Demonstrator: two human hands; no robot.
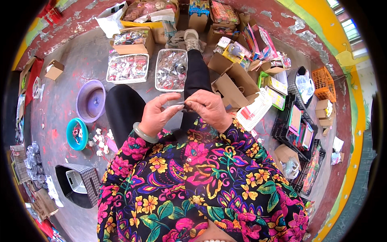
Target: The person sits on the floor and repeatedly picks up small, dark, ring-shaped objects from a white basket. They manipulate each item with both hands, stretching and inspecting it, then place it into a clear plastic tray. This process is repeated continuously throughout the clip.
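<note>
My left hand (158,114) and my right hand (208,109) meet above my lap, fingertips almost touching. Thumb and forefinger of the right hand are pinched together on something small that I cannot make out. The left hand's thumb and forefinger curve toward the same spot, with a faint see-through patch between them that may be thin clear plastic. A pale bangle (145,133) circles my left wrist. Beyond the hands, a white basket (171,88) full of small clear-wrapped items stands on the floor beside my outstretched leg.
Another white basket (127,80) of packets sits farther left. A purple basin (82,107) and a teal basin (69,135) stand at left, near scattered white pieces (96,139). Opened cardboard boxes (231,88), a white tray (258,108) and black crates (281,128) crowd the right.
</note>
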